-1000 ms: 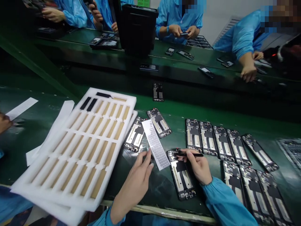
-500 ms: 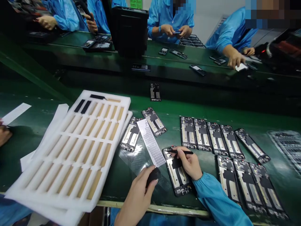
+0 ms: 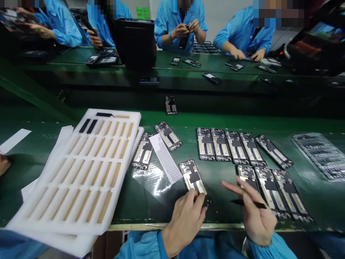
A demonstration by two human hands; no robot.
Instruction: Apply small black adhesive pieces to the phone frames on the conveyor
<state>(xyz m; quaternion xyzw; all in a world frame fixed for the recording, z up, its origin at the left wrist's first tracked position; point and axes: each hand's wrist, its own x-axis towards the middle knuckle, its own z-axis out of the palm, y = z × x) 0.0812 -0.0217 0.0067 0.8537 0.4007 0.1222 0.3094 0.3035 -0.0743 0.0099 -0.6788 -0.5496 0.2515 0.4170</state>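
An opened phone with its board and dark patches exposed lies on the green table in front of me. My left hand is closed over its lower end. Something dark shows by the fingertips; I cannot tell whether it is a separate piece or the phone's edge. To the right, my right hand grips black tweezers, index finger stretched out, slightly blurred and apart from the phone. A white sheet of small dots lies up and left of the phone, over clear film. Another opened phone lies behind it.
Several opened phones stand in rows on the right, beside a clear tray. A white foam tray with slots fills the left. Co-workers in blue sleeves handle phones across the bench, near a black box.
My left hand has moved right onto the phone's lower end. My right hand has drawn away to the right with the tweezers, off the phone's upper part. The view has shifted slightly.
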